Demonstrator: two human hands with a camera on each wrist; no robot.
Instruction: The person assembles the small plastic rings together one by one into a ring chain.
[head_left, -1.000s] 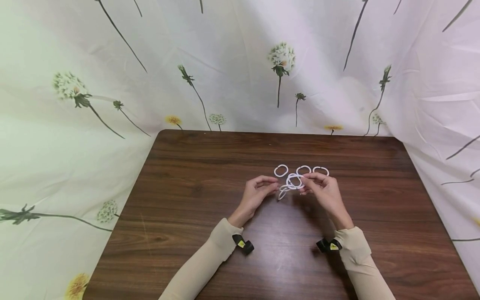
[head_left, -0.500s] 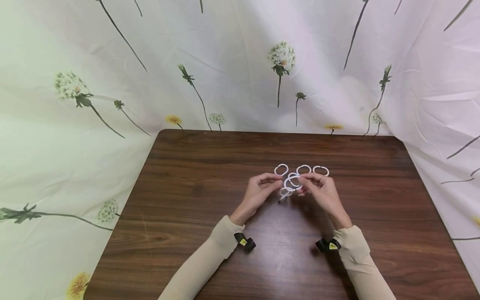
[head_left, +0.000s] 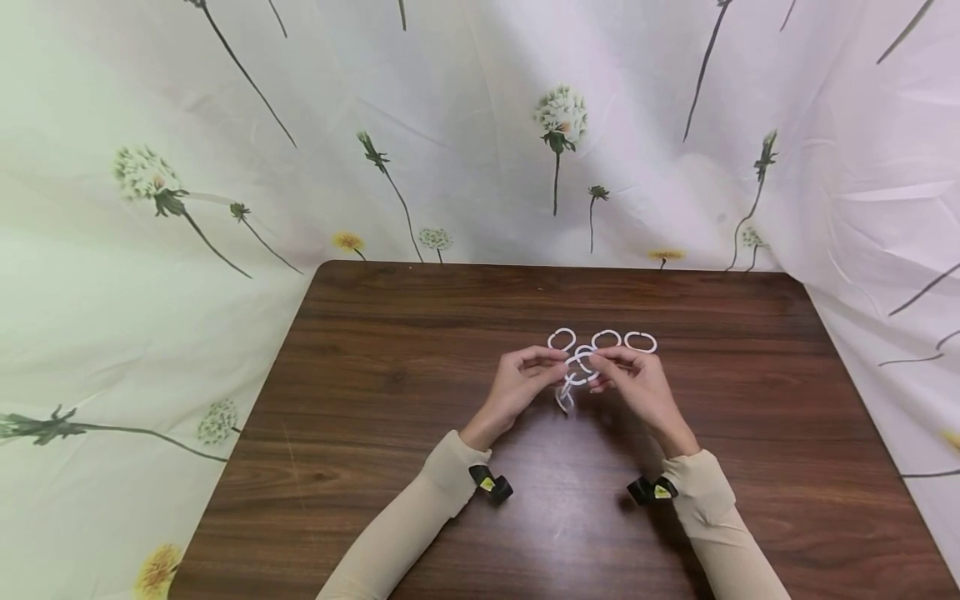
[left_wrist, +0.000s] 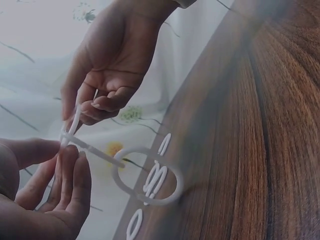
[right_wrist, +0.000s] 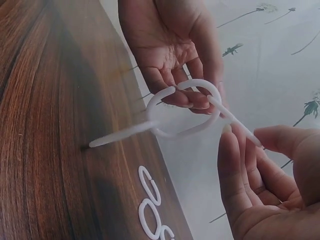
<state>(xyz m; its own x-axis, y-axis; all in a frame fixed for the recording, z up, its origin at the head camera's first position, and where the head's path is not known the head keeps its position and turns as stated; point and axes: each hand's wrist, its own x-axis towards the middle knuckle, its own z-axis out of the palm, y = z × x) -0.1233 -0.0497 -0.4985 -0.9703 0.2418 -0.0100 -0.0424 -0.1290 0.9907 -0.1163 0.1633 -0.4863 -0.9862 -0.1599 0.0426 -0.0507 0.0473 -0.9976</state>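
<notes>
Over the table, my left hand (head_left: pixel 521 383) pinches a white split plastic ring (right_wrist: pixel 185 131) between thumb and fingertips. A second white ring (left_wrist: pixel 178 187) hangs linked from it. My right hand (head_left: pixel 637 387) pinches another white ring (right_wrist: pixel 242 129), seen edge-on in the right wrist view, and its end meets the left hand's ring beside the left fingertips. The gap in the left hand's ring shows at its upper side in the right wrist view. Both hands are close together, fingertips almost meeting.
Behind the hands, on the brown wooden table (head_left: pixel 420 333), lie loose white rings: a left one (head_left: pixel 551 339), a middle one (head_left: pixel 606 332) and a right one (head_left: pixel 641 335). A flower-printed white cloth (head_left: pixel 465 167) hangs along the table's back and sides.
The hands have come closer together, the left moving right and the right slightly left. My left fingertips now pinch the linked ring, and the dangling ring has swung lower.
</notes>
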